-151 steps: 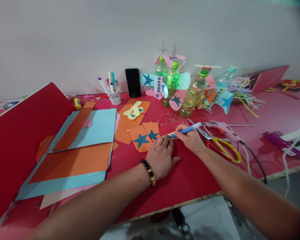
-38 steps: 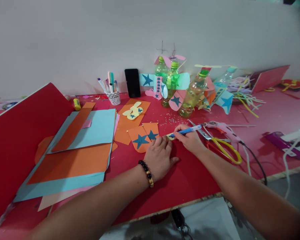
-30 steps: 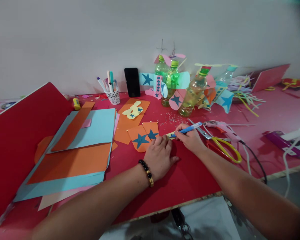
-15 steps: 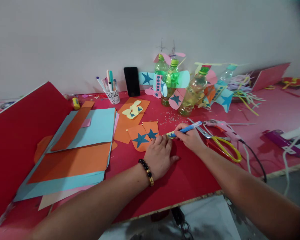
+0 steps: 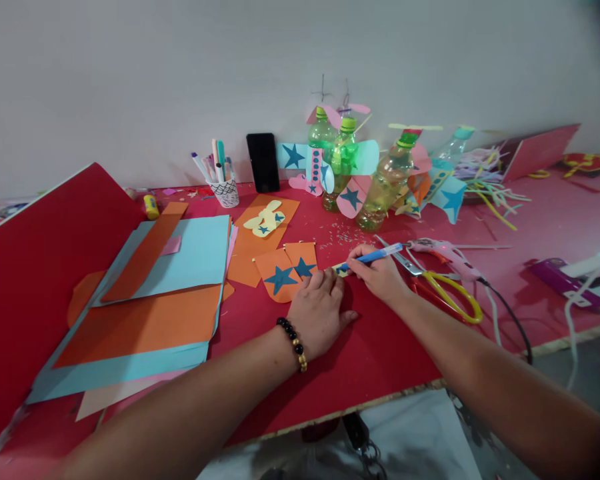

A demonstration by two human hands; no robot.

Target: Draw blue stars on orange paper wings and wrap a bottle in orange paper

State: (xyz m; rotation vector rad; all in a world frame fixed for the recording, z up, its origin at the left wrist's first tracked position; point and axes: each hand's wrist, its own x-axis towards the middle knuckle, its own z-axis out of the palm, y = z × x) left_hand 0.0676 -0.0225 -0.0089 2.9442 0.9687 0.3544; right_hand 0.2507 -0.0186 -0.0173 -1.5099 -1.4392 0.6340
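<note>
In the head view my right hand [image 5: 376, 275] is closed around a blue marker [image 5: 383, 253]. Its tip meets a small pale yellow paper strip [image 5: 341, 269] with blue marks on it. My left hand [image 5: 319, 303] lies flat on the red tabletop, fingertips at the strip's left end, which they cover. Just left of those fingers are orange paper pieces with blue stars [image 5: 281, 280]. Behind them, a yellow cut-out with small blue stars [image 5: 266, 220] rests on an orange sheet [image 5: 243, 267].
Decorated plastic bottles [image 5: 380, 193], a black phone [image 5: 263, 163] and a pen cup [image 5: 226, 193] line the wall. Yellow-handled scissors [image 5: 453, 293] and a pink glue gun [image 5: 443, 252] lie right of my right hand. Coloured paper sheets [image 5: 145, 327] are stacked at left.
My right hand and the marker have shifted very slightly left along the strip. My left hand stays in place.
</note>
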